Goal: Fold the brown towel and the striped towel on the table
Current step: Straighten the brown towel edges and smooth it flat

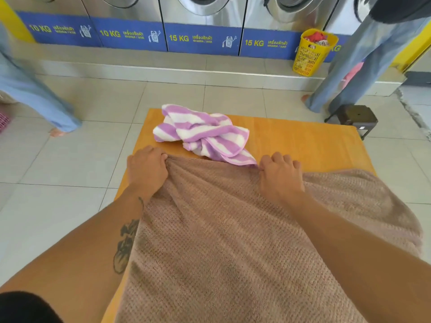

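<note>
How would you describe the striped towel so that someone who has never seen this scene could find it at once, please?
Start at the orange table in front of the row of washing machines. At its far end, just beyond the brown towel gripped by the left hand and right hand, lies the striped towel. It alone has purple and white stripes, and it is crumpled, not spread out.

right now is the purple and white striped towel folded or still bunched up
Bunched up: the purple and white striped towel lies in a twisted, crumpled heap on the orange table.

One head-worn wide view looks forward and down, close over the table (303, 141), edges apparently distorted.
</note>
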`<action>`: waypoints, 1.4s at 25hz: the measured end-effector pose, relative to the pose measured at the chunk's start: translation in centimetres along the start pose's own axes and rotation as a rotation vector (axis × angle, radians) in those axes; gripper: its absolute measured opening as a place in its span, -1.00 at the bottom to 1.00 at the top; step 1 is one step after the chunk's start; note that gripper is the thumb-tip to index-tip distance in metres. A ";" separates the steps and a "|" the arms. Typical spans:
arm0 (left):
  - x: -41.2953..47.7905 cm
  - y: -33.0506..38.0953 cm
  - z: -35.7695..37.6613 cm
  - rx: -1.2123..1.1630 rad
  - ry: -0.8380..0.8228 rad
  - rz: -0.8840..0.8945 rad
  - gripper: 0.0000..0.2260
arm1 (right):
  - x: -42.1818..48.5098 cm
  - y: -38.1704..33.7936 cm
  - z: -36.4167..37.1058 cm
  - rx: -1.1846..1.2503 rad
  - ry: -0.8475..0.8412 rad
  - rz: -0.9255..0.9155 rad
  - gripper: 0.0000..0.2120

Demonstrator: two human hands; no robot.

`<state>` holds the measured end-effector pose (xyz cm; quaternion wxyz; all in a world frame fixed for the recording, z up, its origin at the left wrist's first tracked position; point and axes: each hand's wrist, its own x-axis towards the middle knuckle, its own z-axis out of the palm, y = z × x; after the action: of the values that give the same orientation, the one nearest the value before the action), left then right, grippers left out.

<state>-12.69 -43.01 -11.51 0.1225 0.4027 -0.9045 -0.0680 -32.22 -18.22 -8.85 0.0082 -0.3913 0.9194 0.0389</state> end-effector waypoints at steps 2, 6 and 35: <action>1.2 -0.5 -0.3 -0.050 0.035 0.000 -0.83 | -0.3 -1.1 0.5 -0.016 -0.015 0.005 -0.76; 1.7 -1.3 0.1 -0.238 -0.081 -0.026 -0.80 | -0.8 -1.3 0.7 0.035 -0.181 0.110 -0.67; -10.4 2.9 0.0 0.067 -0.314 0.071 -0.50 | -9.8 1.5 0.2 0.288 -0.262 0.118 -0.41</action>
<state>-8.04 -33.28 -12.58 -0.0315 0.3590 -0.9279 -0.0957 -26.48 -10.16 -8.54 0.1813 -0.3233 0.9278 -0.0418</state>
